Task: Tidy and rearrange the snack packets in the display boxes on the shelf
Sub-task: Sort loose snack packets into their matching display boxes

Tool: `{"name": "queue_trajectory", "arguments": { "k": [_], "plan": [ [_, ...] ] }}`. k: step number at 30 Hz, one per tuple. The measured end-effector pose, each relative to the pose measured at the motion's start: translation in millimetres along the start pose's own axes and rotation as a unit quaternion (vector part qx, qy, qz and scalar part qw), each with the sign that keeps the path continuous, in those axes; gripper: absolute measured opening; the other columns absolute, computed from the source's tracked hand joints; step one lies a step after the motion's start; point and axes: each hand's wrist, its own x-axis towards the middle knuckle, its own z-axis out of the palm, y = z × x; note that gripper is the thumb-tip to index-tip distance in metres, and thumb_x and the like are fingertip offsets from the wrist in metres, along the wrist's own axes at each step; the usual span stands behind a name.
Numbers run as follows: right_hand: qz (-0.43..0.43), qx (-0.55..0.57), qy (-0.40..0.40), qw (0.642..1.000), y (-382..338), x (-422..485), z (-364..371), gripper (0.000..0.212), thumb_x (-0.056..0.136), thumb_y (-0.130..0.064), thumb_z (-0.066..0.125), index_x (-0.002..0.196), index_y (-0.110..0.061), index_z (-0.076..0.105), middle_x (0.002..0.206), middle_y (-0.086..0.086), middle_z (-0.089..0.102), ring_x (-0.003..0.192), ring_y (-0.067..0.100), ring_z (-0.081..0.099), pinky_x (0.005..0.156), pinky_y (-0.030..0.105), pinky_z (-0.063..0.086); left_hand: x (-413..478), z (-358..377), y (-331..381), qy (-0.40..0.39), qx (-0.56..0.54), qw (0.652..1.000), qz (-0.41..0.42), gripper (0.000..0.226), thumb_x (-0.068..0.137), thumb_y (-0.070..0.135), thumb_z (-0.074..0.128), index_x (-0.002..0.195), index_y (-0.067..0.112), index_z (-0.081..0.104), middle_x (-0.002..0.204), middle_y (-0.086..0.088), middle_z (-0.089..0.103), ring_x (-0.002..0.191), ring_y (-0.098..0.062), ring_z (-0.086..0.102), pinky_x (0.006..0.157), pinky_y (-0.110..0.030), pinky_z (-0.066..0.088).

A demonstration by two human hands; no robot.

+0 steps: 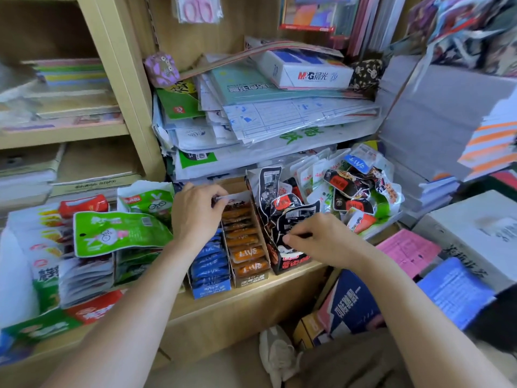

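Note:
Three narrow display boxes stand side by side on the shelf: a blue box [211, 291] of blue packets, an orange box [250, 279] of orange packets, and a black box [291, 261] of black packets. My left hand [195, 214] pinches the top edge of the rearmost packet [235, 198] in the orange box. My right hand [313, 238] pinches a black packet [296, 219] at the black box. Behind it lies a loose heap of mixed packets [358, 189].
Green snack bags [117, 233] and stacked packets fill the shelf to the left. Piled paper and a white M&G box [307, 71] overhang the boxes from behind. The shelf front edge [251, 301] runs below. Pink and blue booklets [408, 252] lie to the right.

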Motion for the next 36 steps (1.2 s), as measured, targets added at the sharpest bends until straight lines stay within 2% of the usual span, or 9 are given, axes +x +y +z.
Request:
{"name": "queue_trajectory", "arguments": {
  "k": [5,11,14,18,20,24,29,31,36],
  "plan": [
    [-0.049,0.057,0.251,0.965,-7.3,-6.1,-8.1,0.009,0.086,-0.021,0.074,0.081,-0.017,0.08,0.071,-0.011,0.073,0.067,0.002,0.067,0.064,0.015,0.052,2.7,-4.0,2.1,0.039,-0.087,0.995,-0.035,0.01,0.095,0.022,0.067,0.098,0.018,0.075,0.094,0.004,0.074,0.087,-0.019,0.066,0.075,-0.037,0.054],
    [-0.065,0.095,0.306,0.945,-17.6,-1.7,-3.0,0.01,0.085,-0.017,0.076,0.095,-0.017,0.078,0.087,-0.011,0.071,0.08,0.003,0.065,0.073,0.018,0.054,-1.4,-24.9,3.3,0.116,-0.195,0.972,-0.065,0.009,0.098,0.026,0.063,0.098,0.019,0.069,0.086,0.006,0.072,0.072,-0.016,0.067,0.069,-0.039,0.056],
    [-0.072,0.121,0.294,0.946,-32.0,6.4,3.0,0.022,0.086,-0.021,0.076,0.108,-0.019,0.074,0.097,-0.013,0.069,0.085,0.003,0.064,0.077,0.022,0.055,-6.2,-43.3,1.9,0.152,-0.278,0.945,-0.077,0.003,0.098,0.026,0.062,0.096,0.027,0.064,0.086,0.009,0.072,0.071,-0.016,0.072,0.065,-0.042,0.061],
    [-0.067,0.149,0.224,0.961,-54.9,20.2,14.5,0.055,0.084,-0.033,0.078,0.135,-0.027,0.056,0.117,-0.026,0.058,0.104,-0.006,0.058,0.087,0.012,0.049,-14.8,-69.1,4.3,0.155,-0.377,0.903,-0.137,0.003,0.099,0.013,0.061,0.098,0.014,0.064,0.088,0.002,0.074,0.07,-0.009,0.072,0.065,-0.026,0.06],
    [-0.069,0.183,0.173,0.965,-64.0,27.5,20.2,0.069,0.082,-0.038,0.078,0.142,-0.028,0.046,0.13,-0.021,0.055,0.117,-0.003,0.054,0.096,0.019,0.049,-22.6,-77.3,3.8,0.13,-0.435,0.874,-0.174,0.004,0.1,0.011,0.061,0.099,0.011,0.065,0.09,-0.003,0.075,0.072,-0.011,0.073,0.065,-0.024,0.059],
    [-0.104,0.262,0.069,0.957,-83.3,40.2,32.0,0.058,0.086,-0.026,0.077,0.138,-0.018,0.053,0.126,-0.003,0.065,0.111,0.01,0.065,0.09,0.04,0.058,-45.0,-95.1,-6.2,0.123,-0.506,0.821,-0.235,0.008,0.099,0.009,0.06,0.095,0.014,0.066,0.086,-0.001,0.075,0.075,-0.013,0.072,0.064,-0.022,0.057],
    [-0.103,0.365,0.065,0.923,-120.1,49.7,49.9,0.035,0.086,-0.01,0.075,0.12,-0.013,0.066,0.105,0.004,0.075,0.093,0.021,0.073,0.079,0.039,0.061,-69.2,-122.6,-25.4,0.141,-0.577,0.751,-0.288,0.012,0.098,0.008,0.062,0.109,0.006,0.065,0.088,-0.004,0.076,0.079,-0.017,0.071,0.066,-0.023,0.057],
    [-0.105,0.401,0.077,0.907,-137.3,55.4,61.0,0.029,0.085,-0.005,0.075,0.111,-0.016,0.069,0.1,0.003,0.076,0.091,0.021,0.073,0.076,0.033,0.061,-81.9,-134.5,-36.3,0.125,-0.567,0.766,-0.275,0.024,0.097,0.008,0.063,0.122,0.008,0.063,0.098,-0.011,0.076,0.084,-0.023,0.072,0.07,-0.024,0.058],
    [-0.116,0.404,0.118,0.9,-176.5,68.4,87.8,0.028,0.085,-0.007,0.075,0.11,-0.019,0.069,0.093,-0.005,0.077,0.085,0.011,0.073,0.074,0.027,0.059,-117.4,-167.5,-90.7,0.143,-0.377,0.877,-0.261,0.028,0.093,0.008,0.069,0.118,0.02,0.069,0.095,0.002,0.077,0.09,-0.012,0.073,0.076,-0.024,0.058]
  ]
}}
